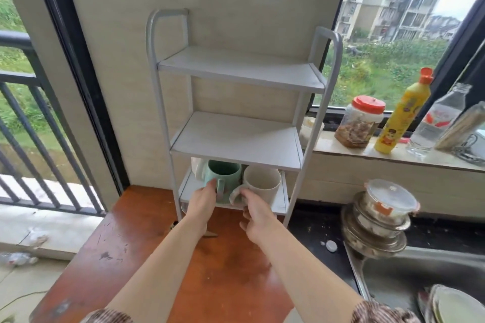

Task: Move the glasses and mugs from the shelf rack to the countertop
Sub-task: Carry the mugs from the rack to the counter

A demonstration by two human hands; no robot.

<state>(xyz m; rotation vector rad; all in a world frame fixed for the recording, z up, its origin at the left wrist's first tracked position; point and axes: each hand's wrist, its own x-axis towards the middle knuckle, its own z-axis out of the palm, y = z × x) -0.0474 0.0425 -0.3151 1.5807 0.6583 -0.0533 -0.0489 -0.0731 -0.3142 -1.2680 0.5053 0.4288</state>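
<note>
A white three-tier shelf rack [236, 139] stands on the reddish-brown countertop [225, 265]. Its top two shelves are bare. On the bottom shelf sit a green mug [223, 173] at left and a cream mug [262, 182] at right, with a white item [197, 168] partly hidden behind the green one. My left hand [202, 200] has its fingers at the green mug's handle. My right hand [256, 214] has its thumb and fingers on the cream mug's handle. How firmly either hand grips is unclear.
A red-lidded jar [360, 120], a yellow bottle [404, 113] and a clear bottle [438, 120] stand on the windowsill at right. Stacked metal bowls with a lidded container [380, 217] sit beside the steel sink [420, 278]. A balcony railing [39, 123] lies to the left.
</note>
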